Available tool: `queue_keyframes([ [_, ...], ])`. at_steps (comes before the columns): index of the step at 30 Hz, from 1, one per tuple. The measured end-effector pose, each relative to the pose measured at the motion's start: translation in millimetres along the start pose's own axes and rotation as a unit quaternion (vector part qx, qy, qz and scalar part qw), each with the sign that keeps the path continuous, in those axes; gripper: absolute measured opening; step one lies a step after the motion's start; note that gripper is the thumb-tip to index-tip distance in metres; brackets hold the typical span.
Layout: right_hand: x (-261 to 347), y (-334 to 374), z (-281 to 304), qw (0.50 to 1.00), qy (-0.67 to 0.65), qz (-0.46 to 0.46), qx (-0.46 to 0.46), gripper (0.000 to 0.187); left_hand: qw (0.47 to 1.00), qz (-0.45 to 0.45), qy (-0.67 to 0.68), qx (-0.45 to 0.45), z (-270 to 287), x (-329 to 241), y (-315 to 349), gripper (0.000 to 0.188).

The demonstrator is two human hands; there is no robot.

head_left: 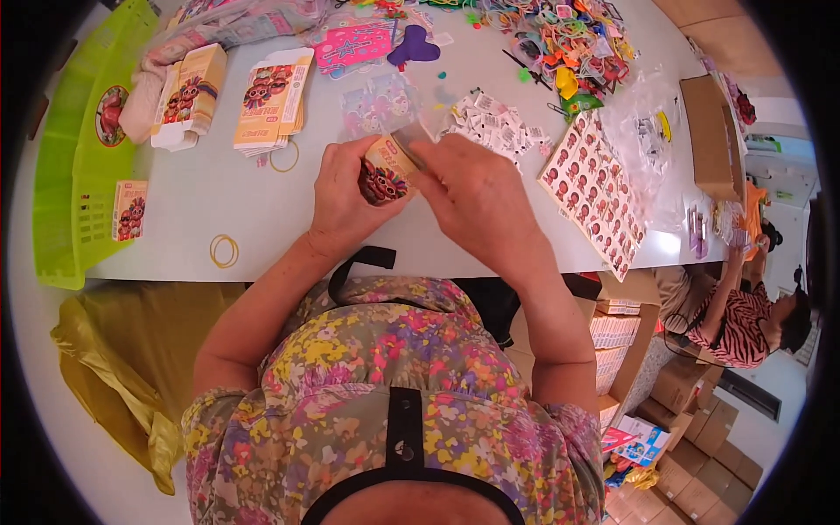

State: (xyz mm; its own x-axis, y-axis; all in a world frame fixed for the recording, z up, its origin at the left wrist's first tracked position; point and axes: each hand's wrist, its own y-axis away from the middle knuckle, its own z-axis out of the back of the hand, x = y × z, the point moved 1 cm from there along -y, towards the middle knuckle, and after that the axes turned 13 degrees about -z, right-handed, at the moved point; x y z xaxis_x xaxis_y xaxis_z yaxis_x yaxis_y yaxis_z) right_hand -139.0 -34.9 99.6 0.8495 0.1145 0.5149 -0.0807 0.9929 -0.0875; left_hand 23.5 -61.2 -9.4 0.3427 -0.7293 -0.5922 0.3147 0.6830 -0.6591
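My left hand (pixel 344 194) is wrapped round a small printed carton (pixel 385 164), held tilted above the near part of the table. At the carton's upper right end, the fingers of my right hand (pixel 484 194) are pinched together. A pale edge shows beside those fingertips, but what they grip is hidden. Just beyond the hands lies a clear printed plastic bag (pixel 372 103). Further left sit two stacks of flattened cartons, a nearer stack (pixel 269 98) and a stack at its left (pixel 190 98).
A green plastic basket (pixel 66 184) stands at the left, with a single carton (pixel 129 210) beside it. Rubber bands (pixel 224 251) lie near the front edge. Small white printed packets (pixel 497 122), a sticker sheet (pixel 593 188) and a heap of colourful trinkets (pixel 569 52) cover the right. Another person (pixel 744 319) sits far right.
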Motion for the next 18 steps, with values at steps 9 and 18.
queue_keyframes([
  [9,2,-15,-6,0.999,0.005,0.014,-0.045,0.030,0.999,0.025,0.026,0.018,1,-2,-5,0.072],
  [18,8,-16,-8,0.993,0.023,0.099,-0.065,0.038,0.995,0.075,0.067,-0.023,-3,4,1,0.074],
])
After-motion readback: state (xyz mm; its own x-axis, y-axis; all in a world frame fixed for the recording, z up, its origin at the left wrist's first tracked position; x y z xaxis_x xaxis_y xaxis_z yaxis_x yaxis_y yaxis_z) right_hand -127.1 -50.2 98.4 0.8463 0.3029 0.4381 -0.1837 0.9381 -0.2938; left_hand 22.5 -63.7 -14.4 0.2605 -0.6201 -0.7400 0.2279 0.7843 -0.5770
